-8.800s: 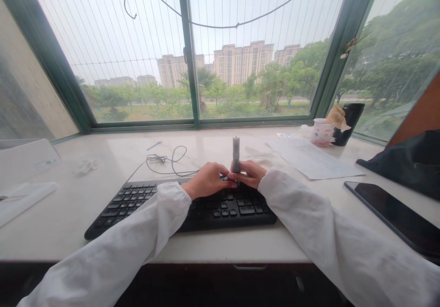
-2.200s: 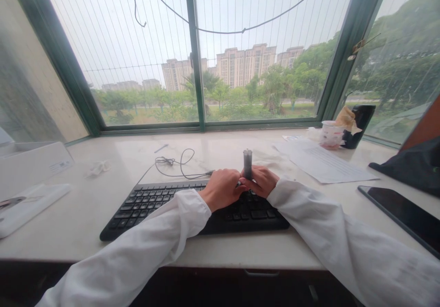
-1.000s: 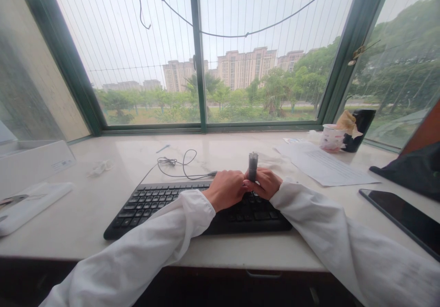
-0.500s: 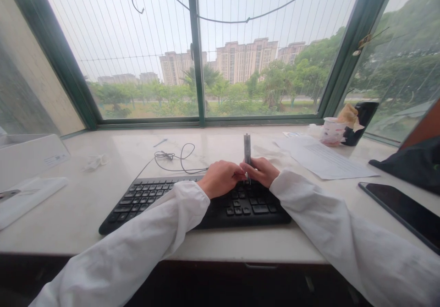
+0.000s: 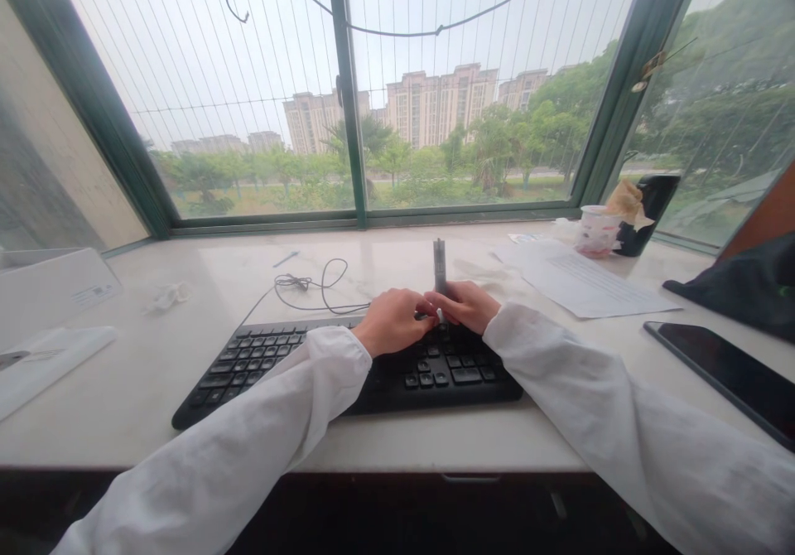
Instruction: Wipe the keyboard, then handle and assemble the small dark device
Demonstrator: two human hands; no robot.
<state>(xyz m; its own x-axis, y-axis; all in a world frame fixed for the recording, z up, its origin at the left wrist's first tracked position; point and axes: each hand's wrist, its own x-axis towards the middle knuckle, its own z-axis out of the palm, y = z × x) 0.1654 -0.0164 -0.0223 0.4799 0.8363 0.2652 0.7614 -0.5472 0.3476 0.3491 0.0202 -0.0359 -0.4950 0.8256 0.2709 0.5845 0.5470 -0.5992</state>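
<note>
A slim grey tool (image 5: 440,265) with a notched top stands upright over the right part of a black keyboard (image 5: 373,404). My right hand (image 5: 469,306) is closed around its lower half. Close against it on the left, my left hand (image 5: 396,320) has its fingers curled and pinched near the tool's bottom end. A small white bit (image 5: 440,316) shows between the fingertips of both hands. What the left fingers hold is hidden. Both hands hover just above the keys, and my left sleeve covers part of the keyboard.
A thin cable (image 5: 323,286) lies looped behind the keyboard. To the right are a phone (image 5: 726,373), printed paper (image 5: 577,277), a paper cup (image 5: 597,232), a black upright object (image 5: 652,207) and dark cloth (image 5: 745,290). A white box (image 5: 55,282) and crumpled tissue (image 5: 166,296) are left.
The view has shifted slightly. The white bit now shows at the tool's lower end, where thin wire-like prongs showed before. My left fingers have shifted slightly there.
</note>
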